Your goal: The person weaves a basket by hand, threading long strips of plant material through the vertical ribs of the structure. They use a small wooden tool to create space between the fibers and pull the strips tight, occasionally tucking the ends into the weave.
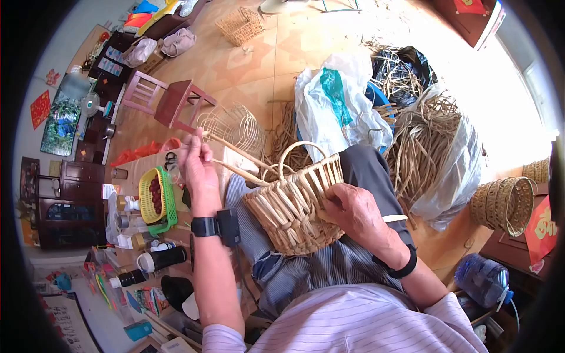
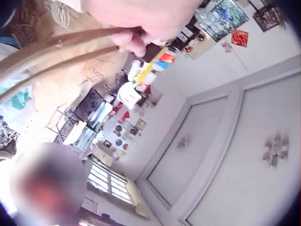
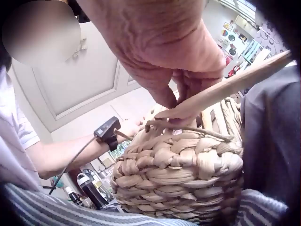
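Note:
A woven straw basket [image 1: 294, 212] with an arched handle lies tilted across the lap. Raised at the left, the left hand [image 1: 199, 167] pinches long strands [image 1: 241, 154] that run down to the basket's edge. The right hand [image 1: 359, 215] rests against the basket's side, its fingers curled at the weave. In the right wrist view, the right hand [image 3: 164, 52] has its fingertips at a flat strand [image 3: 225, 92] that sticks out from the woven wall [image 3: 183, 179]. The left wrist view shows two strands [image 2: 61, 44] reaching the left fingers.
Bundles of dry straw [image 1: 429, 135] and a white plastic bag [image 1: 335, 106] lie on the floor ahead. A table at the left bears a yellow-green basket [image 1: 159, 200] and bottles [image 1: 162, 259]. Woven baskets [image 1: 503, 206] and a water jug [image 1: 481, 281] are at the right.

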### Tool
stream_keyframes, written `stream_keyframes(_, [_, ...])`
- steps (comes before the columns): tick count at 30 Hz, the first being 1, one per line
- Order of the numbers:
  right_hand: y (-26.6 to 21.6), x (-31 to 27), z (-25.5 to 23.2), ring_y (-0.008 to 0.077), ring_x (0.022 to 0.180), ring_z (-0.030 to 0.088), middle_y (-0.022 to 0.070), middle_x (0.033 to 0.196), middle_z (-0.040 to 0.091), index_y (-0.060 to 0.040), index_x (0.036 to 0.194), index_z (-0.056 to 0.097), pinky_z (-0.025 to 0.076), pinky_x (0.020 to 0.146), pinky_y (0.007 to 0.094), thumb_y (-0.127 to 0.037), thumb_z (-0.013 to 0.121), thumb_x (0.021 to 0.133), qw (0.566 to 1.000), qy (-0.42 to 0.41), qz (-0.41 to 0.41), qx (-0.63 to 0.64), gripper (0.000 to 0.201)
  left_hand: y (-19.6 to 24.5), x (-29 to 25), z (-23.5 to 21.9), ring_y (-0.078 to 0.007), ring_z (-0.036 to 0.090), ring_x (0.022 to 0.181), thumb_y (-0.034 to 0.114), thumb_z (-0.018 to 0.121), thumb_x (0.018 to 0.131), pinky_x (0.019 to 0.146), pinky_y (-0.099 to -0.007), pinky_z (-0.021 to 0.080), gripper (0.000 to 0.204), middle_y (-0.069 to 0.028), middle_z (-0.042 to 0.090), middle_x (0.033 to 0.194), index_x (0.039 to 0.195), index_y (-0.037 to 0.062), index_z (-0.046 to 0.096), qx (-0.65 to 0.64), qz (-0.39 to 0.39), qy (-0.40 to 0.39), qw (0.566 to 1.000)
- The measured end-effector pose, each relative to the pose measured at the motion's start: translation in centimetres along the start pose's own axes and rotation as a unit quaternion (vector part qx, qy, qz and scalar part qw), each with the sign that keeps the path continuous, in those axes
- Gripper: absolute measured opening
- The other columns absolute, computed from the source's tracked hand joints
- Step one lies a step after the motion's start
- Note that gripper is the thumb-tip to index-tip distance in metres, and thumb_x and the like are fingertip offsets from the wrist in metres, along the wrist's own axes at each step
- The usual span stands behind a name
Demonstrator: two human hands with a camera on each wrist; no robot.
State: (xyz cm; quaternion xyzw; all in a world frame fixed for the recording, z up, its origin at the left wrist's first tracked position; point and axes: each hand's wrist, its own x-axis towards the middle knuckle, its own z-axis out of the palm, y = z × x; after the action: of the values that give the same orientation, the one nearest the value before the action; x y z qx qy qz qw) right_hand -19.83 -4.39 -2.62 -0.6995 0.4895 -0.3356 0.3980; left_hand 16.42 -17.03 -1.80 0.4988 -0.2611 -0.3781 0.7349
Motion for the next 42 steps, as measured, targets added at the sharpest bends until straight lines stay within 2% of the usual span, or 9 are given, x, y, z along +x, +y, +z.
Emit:
stream_keyframes(3, [0.2,-0.1,0.7,0.0454,0.083,0.072,0.0220,0.089,0.072,0.0003,0.096,0.066,0.058,0.074,0.0516,-0.006,0.072,0.091,0.999,0.026,-0.006,-0.028,0.010,2.3,-0.5,0.1,-0.0055,0.052,0.065,0.009,0.066,0.112,0.052,-0.0189,0.040,0.010,-0.0111,0.076,0.120,0.119,0.0032,0.066,-0.066,0.028,-0.040,0.997])
stream_keyframes(4, [0.2,0.0,0.9,0.0455,0.083,0.072,0.0219,0.089,0.072,0.0001,0.095,0.066,0.058,0.074,0.0516,-0.006,0.072,0.091,0.999,0.034,-0.002,-0.041,0.010,1.0,2.9,-4.5,-0.0042,0.046,0.060,0.013,0.061,0.115,0.049,-0.0199,0.037,0.012,-0.0101,0.075,0.121,0.120,0.0032,0.066,-0.315,-0.082,-0.129,0.937])
stream_keyframes(8, [0.2,0.5,1.0,0.0457,0.082,0.072,0.0217,0.089,0.073,-0.0006,0.095,0.065,0.059,0.074,0.0511,-0.006,0.071,0.090,0.998,0.036,0.022,-0.040,0.010,4.2,0.4,-4.2,-0.0017,0.044,0.058,0.013,0.063,0.114,0.046,-0.0198,0.034,0.023,-0.0088,0.075,0.119,0.134,0.0026,0.066,-0.243,-0.068,-0.225,0.941])
stream_keyframes(11, [0.1,0.3,0.8,0.0451,0.082,0.073,0.0219,0.089,0.073,-0.0004,0.097,0.065,0.059,0.074,0.0507,-0.005,0.072,0.090,0.999,0.024,0.030,-0.026,0.011,4.1,0.6,-6.3,-0.0023,0.043,0.057,0.013,0.063,0.114,0.049,-0.0182,0.037,0.029,-0.0100,0.075,0.132,0.141,0.0017,0.064,-0.046,-0.020,-0.134,0.990])
stream_keyframes(15, [0.3,0.2,0.8,0.0437,0.083,0.074,0.0212,0.088,0.073,0.0001,0.099,0.066,0.059,0.074,0.0505,-0.005,0.073,0.089,0.999,0.033,-0.004,-0.012,0.013,1.4,3.7,-9.4,-0.0010,0.042,0.057,0.009,0.058,0.115,0.046,-0.0183,0.035,0.030,-0.0086,0.075,0.142,0.143,0.0000,0.064,-0.144,-0.076,0.096,0.982])
stream_keyframes(19, [0.3,-0.2,0.6,0.0424,0.082,0.075,0.0200,0.088,0.074,-0.0002,0.101,0.065,0.059,0.074,0.0492,-0.005,0.075,0.090,0.999,0.030,0.035,0.028,0.015,4.1,-1.1,-3.6,-0.0011,0.046,0.055,0.016,0.059,0.114,0.050,-0.0176,0.037,0.032,-0.0143,0.081,0.121,0.142,0.0018,0.060,0.288,-0.093,-0.178,0.936])
stream_keyframes(27, [0.7,-0.1,1.0,0.0414,0.083,0.076,0.0195,0.088,0.074,-0.0018,0.108,0.062,0.059,0.073,0.0478,-0.006,0.075,0.093,0.997,0.014,0.064,0.027,0.020,0.0,-7.0,6.5,-0.0067,0.065,0.072,0.030,0.060,0.114,0.068,-0.0230,0.054,0.038,-0.0101,0.082,0.107,0.129,-0.0021,0.073,0.381,-0.226,-0.542,0.714])
stream_keyframes(32, [0.9,-0.6,0.9,0.0425,0.083,0.075,0.0195,0.090,0.074,-0.0022,0.107,0.062,0.059,0.073,0.0489,-0.005,0.074,0.092,0.998,0.031,0.040,0.041,0.019,-0.9,-5.4,4.5,-0.0212,0.079,0.110,0.061,0.052,0.113,0.100,-0.0338,0.062,0.081,-0.0196,0.078,0.128,0.140,-0.0142,0.066,0.039,-0.553,-0.460,0.694])
stream_keyframes(42, [0.1,-0.5,1.2,0.0393,0.080,0.075,0.0163,0.092,0.073,-0.0049,0.115,0.063,0.059,0.068,0.0483,-0.003,0.073,0.091,0.998,0.062,0.006,-0.033,0.026,-1.1,-7.2,7.7,-0.0073,0.073,0.086,0.039,0.090,0.096,0.080,-0.0263,0.060,0.049,-0.0011,0.081,0.103,0.127,0.0027,0.078,0.287,-0.432,-0.601,0.609])
